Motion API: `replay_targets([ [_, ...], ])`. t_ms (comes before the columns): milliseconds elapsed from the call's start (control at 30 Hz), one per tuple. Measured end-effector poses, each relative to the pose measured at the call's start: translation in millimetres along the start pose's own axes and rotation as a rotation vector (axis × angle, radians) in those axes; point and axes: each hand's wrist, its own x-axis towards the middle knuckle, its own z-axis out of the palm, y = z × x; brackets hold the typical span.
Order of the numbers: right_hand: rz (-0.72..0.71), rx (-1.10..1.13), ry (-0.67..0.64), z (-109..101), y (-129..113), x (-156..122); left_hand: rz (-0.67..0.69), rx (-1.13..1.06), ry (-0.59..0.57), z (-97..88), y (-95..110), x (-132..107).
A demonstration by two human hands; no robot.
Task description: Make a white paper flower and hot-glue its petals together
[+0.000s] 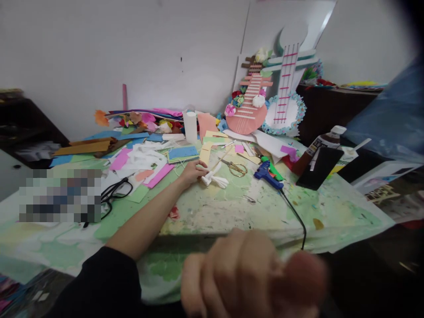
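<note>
My left hand [193,173] rests on the table with bent fingers closed on the end of a white paper flower [217,179]. A thin wooden stick [226,154] slants up beside the flower. Close to the camera and blurred, my right hand [245,274] is curled into a fist in front of the table edge, and no object shows in it. Gold-handled scissors [238,169] lie just right of the flower. Farther right is a blue glue gun [268,176] with a black cord, touching something green.
Coloured paper sheets [183,153], white paper scraps [142,154] and black glasses [115,190] lie on the left. Behind stand a white roll [190,126] and two paper instruments [247,115]. A bottle [323,145] and an upright black phone [320,168] stand right.
</note>
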Motion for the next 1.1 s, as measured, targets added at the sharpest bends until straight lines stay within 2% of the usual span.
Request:
replay_targets([
  [33,-0.052,0.205,0.131,1,13,4,0.005,-0.007,-0.010,-0.1,0,0],
  [67,-0.040,0.289,0.190,1,28,7,0.012,-0.013,-0.017,0.0,0,-1],
  [100,-0.050,0.243,0.239,-2,44,8,0.020,-0.019,-0.021,0.1,-1,-1],
  [167,0.122,-0.157,0.253,-12,77,6,0.037,-0.028,-0.014,0.6,-2,-1],
  [233,0.212,-0.535,0.245,-24,103,1,0.052,-0.035,0.007,1.3,-3,-1],
  [300,0.223,-0.605,0.203,-33,118,-3,0.062,-0.042,0.032,2.0,-5,-1],
  [333,0.218,-0.665,0.148,-36,120,-5,0.065,-0.046,0.042,2.1,-5,-1],
  [433,0.209,-0.693,0.100,-43,114,-12,0.068,-0.053,0.058,1.3,-6,-1],
  [533,0.154,-0.718,0.136,-56,98,-31,0.063,-0.056,0.060,-1.0,-7,-1],
  [567,0.124,-0.760,0.168,-64,93,-42,0.064,-0.058,0.060,-1.8,-7,-1],
  [600,0.065,-0.839,0.256,-75,86,-54,0.065,-0.058,0.057,-2.5,-7,-2],
  [667,-0.043,-0.987,0.525,-106,67,-84,0.064,-0.058,0.052,-3.3,-7,-2],
  [733,-0.115,-1.049,0.760,-150,38,-113,0.066,-0.060,0.047,-3.2,-7,-3],
  [767,-0.166,-1.092,0.973,-176,20,-124,0.068,-0.060,0.046,-2.9,-7,-4],
  [800,-0.228,-1.155,1.354,-204,0,-132,0.070,-0.061,0.046,-2.4,-7,-4],
  [833,-0.243,-1.171,1.503,-233,-20,-136,0.071,-0.062,0.047,-1.8,-7,-4],
  [900,-0.202,-1.166,1.597,-289,-57,-132,0.070,-0.063,0.052,-0.6,-6,-5],
  [967,-0.071,-1.121,1.587,-338,-85,-115,0.066,-0.067,0.057,0.5,-5,-6],
  [1033,0.077,-1.026,1.541,-374,-101,-93,0.065,-0.072,0.058,1.4,-3,-7],
  [1100,0.180,-0.945,1.484,-400,-109,-70,0.063,-0.070,0.048,2.0,-1,-8],
])
